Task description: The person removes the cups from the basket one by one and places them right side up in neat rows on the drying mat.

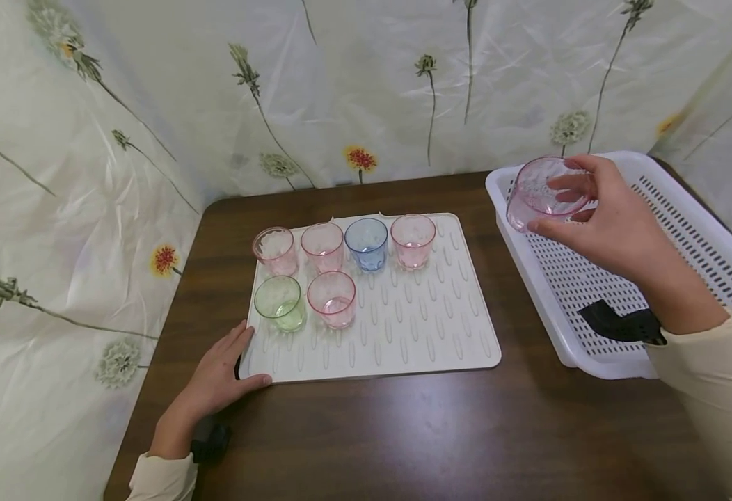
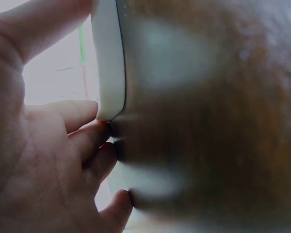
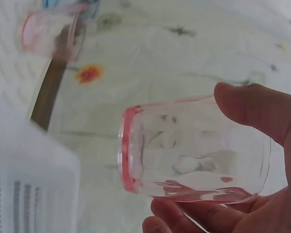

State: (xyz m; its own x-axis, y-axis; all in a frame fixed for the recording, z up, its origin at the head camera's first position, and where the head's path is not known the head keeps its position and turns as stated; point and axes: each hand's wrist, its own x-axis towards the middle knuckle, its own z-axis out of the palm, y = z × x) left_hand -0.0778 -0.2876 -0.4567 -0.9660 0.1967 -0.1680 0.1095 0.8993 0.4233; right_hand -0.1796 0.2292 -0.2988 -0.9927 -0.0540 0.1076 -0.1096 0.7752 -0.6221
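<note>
Above the near-left part of a white slotted basket (image 1: 582,362), my right hand (image 1: 623,223) grips a clear pink glass (image 1: 519,209). In the right wrist view, its thumb is on one side of the glass (image 3: 194,150) and the fingers on the other. A white ribbed mat (image 1: 403,327) lies on the table. My left hand (image 1: 218,372) touches the mat's near-left corner, fingers along the left edge and thumb at the front edge. On the mat's back row stand pink glasses (image 1: 323,247) and a blue glass (image 1: 367,243). A green glass (image 1: 280,303) and another pink glass (image 1: 332,299) stand in front.
The dark wooden table (image 1: 403,438) stretches in front of the mat and between the mat and basket. A flower-patterned sheet (image 1: 366,90) hangs behind and at the left. A black strap (image 1: 623,323) is on the right wrist, above the basket.
</note>
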